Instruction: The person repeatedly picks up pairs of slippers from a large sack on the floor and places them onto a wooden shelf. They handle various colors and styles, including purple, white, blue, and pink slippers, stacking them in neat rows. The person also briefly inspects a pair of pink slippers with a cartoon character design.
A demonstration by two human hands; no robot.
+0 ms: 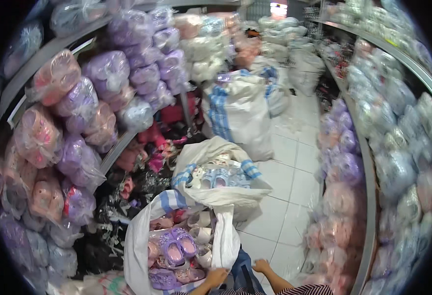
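Note:
My left hand is at the near right rim of an open white woven sack, its fingers closed on the edge. Inside this sack lie lilac clogs, white clogs and pink ones, several of them loose. My right hand hangs just right of my blue-clad leg, fingers curled in, with nothing visible in it. Directly beyond stands a second open sack with blue stripes, holding pale blue and white clogs.
Shelves at left hold plastic-wrapped lilac and pink clogs. More bagged clogs line the right-hand shelf. A tall white sack stands farther along the tiled floor. Dark and pink items lie heaped beside the sacks.

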